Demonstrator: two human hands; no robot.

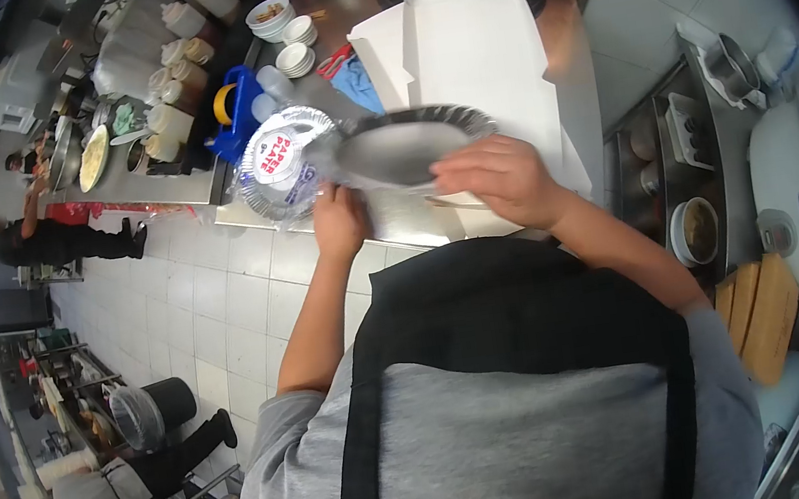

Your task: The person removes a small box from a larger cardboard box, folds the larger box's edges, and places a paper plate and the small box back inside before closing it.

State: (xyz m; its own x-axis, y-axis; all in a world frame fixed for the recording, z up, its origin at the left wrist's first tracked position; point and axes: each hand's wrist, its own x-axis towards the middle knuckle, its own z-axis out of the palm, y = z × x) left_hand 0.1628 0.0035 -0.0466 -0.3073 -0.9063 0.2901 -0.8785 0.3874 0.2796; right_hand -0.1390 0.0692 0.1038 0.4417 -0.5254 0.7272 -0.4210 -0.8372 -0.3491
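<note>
My right hand (pixel 506 180) pinches the near rim of a round paper plate (pixel 402 153) with a fluted edge, which is blurred and tilted. Left of it lies a clear plastic pack of paper plates (pixel 271 180), with a red "PAPER PLATE" label. My left hand (pixel 340 219) is closed at the pack's right edge, seemingly on its plastic wrap; its fingertips are partly hidden. Behind the loose plate, a white cardboard box (pixel 474 48) stands open on the steel counter, and the plate covers part of its near side.
A blue tape dispenser (pixel 235 115), red-handled scissors (pixel 334 61), stacked small bowls (pixel 271 19) and squeeze bottles (pixel 185 76) crowd the counter's left side. Shelves with pots (pixel 695 231) stand on the right. Two other people are farther off at left, beyond the tiled floor (pixel 225 303).
</note>
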